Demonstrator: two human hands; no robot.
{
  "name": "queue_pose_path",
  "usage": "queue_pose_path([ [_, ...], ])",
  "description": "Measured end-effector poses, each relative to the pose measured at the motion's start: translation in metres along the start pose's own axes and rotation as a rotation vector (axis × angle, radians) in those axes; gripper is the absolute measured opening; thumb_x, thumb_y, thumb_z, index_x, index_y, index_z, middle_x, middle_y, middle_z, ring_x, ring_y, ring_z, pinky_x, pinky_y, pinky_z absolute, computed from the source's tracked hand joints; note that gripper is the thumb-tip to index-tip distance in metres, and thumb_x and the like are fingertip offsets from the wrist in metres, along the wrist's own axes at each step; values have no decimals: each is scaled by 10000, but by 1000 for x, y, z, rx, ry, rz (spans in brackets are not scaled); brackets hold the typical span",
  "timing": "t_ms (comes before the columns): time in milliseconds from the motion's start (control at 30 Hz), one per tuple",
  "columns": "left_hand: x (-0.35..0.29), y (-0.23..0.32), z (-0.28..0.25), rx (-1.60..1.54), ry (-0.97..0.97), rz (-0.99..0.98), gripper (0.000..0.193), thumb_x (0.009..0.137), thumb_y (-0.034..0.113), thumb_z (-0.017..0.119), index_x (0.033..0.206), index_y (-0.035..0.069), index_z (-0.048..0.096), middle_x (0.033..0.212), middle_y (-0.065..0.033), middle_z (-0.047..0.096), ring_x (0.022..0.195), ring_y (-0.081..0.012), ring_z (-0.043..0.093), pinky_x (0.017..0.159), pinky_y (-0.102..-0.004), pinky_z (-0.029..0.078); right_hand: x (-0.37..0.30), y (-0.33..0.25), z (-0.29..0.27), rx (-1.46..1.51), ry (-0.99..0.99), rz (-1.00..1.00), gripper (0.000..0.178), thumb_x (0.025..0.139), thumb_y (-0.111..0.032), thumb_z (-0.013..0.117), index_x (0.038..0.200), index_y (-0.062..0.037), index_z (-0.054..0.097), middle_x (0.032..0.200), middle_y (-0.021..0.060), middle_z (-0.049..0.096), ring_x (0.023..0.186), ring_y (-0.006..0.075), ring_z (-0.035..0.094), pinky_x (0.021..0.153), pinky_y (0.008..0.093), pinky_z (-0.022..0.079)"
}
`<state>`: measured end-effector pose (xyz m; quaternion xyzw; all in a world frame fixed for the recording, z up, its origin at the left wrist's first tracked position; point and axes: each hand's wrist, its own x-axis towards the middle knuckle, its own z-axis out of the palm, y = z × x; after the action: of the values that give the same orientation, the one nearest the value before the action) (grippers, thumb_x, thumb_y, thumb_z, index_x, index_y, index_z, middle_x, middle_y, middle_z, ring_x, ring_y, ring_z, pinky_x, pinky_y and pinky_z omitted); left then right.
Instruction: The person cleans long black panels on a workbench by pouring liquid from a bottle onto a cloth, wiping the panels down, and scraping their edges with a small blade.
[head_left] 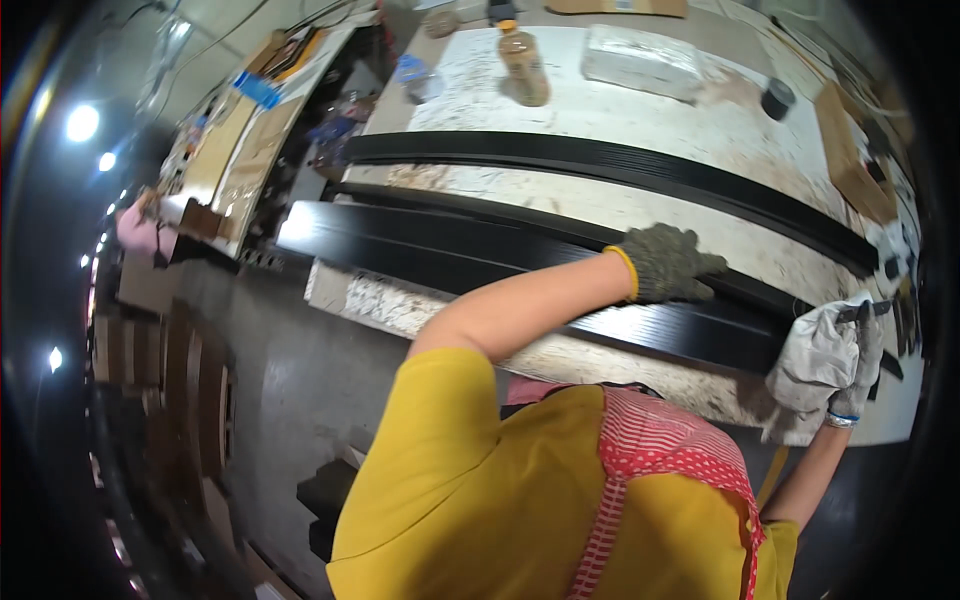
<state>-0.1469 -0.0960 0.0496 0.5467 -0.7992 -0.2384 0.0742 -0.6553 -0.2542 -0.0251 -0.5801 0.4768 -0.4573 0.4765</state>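
My left hand, in a dark grey-green knit glove with a yellow cuff, lies flat on a long black board, fingers stretched toward the right. That board lies along the near edge of the worktable, with a thinner black strip behind it. At the board's right end, my right hand wears a pale glove with a blue cuff. Its fingers are closed on a crumpled white cloth. A small dark piece shows by those fingertips; its kind cannot be made out.
Another black strip crosses the worktable farther back. Beyond it stand a bottle, a plastic-wrapped block and a dark cylinder. A cardboard box sits far right. At left, a person in pink is near another table.
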Motion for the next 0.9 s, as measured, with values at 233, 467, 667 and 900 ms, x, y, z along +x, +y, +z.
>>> queue_pose_path([
  [233, -5, -8, -6, -14, -121, -144, 556, 890, 562, 489, 1364, 273, 510, 1155, -207, 614, 1045, -406, 613, 840, -566, 493, 26, -31, 110, 542, -104, 230, 386, 974, -265, 537, 1261, -8, 570, 1140, 73, 626, 990, 164, 602, 887, 290, 494],
  [467, -1, -7, -5, 57, -102, -84, 568, 892, 602, 470, 1329, 246, 541, 1095, -197, 642, 994, -391, 637, 819, -510, 509, 20, -43, 124, 372, -125, 158, 298, 953, -252, 589, 1148, -29, 623, 1030, 38, 639, 925, 135, 597, 835, 279, 500],
  [667, -8, -6, 20, 173, 137, -9, 617, 872, 615, 505, 1337, 212, 545, 1034, -206, 621, 960, -353, 626, 814, -494, 476, 10, -27, 123, 561, -104, 358, 337, 956, -280, 588, 1160, -13, 609, 1050, 62, 629, 930, 159, 599, 826, 294, 511],
  [900, -8, 4, 35, 108, 167, -106, 565, 862, 557, 527, 1237, 141, 602, 1079, -182, 608, 1009, -324, 591, 809, -458, 451, 13, 3, 105, 707, -233, 416, 398, 953, -338, 569, 1213, -37, 588, 1147, 100, 623, 1037, 228, 593, 965, 360, 473],
])
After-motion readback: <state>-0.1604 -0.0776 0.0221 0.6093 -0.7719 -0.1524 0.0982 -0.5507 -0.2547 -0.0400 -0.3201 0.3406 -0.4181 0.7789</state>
